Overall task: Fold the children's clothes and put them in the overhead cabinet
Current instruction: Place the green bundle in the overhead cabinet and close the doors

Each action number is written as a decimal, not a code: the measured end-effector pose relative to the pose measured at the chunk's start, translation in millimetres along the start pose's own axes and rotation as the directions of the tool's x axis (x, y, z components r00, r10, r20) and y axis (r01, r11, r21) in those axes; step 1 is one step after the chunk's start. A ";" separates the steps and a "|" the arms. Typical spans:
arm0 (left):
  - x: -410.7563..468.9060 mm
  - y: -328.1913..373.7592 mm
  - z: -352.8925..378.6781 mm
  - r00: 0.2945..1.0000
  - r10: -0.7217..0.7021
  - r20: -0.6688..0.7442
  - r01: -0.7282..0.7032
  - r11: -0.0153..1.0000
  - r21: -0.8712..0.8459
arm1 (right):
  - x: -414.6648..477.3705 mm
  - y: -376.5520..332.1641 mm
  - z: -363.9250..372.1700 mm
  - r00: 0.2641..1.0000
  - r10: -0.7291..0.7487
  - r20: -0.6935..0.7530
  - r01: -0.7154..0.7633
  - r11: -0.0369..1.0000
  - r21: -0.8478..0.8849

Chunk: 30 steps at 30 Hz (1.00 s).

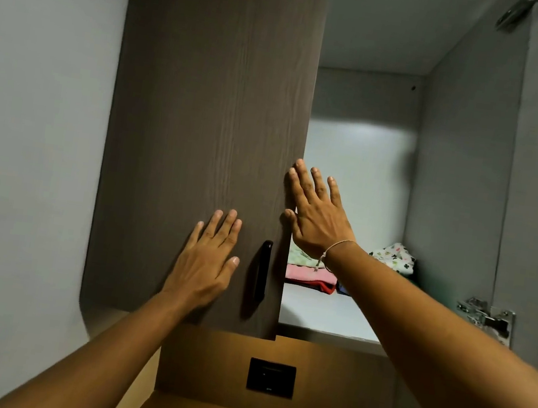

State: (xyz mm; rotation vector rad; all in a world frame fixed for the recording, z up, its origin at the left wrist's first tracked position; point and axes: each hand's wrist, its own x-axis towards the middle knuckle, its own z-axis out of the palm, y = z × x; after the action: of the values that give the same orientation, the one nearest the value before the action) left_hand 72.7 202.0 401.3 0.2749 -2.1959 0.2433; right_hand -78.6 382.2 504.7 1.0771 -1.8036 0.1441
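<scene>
Folded clothes (311,273) lie inside the cabinet (460,182), right of its door (210,109).

— Left side?
— My left hand (208,257) is raised with the palm forward. The fingers are straight and close together, the thumb out to the side. The forearm is bare, reaching up and inward.
— Right?
— My right hand (317,217) sits higher, its fingers straight and slightly spread, holding nothing. The arm is bare, stretched up from the lower right.

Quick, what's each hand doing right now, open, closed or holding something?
Left hand: open, flat against the cabinet door, holding nothing.
Right hand: open, spread at the door's edge, holding nothing.
</scene>
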 end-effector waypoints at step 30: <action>59.8 449.1 -257.1 0.604 0.735 -0.308 -0.744 0.659 0.113 | -351.9 121.6 -326.1 0.641 0.747 -0.178 -0.624 0.642 0.446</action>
State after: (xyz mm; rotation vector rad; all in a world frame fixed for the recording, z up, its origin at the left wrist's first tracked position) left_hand 106.2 694.7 567.2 -0.6966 -1.8500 0.6682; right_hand 97.3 839.3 433.4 0.4513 -1.8015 1.1070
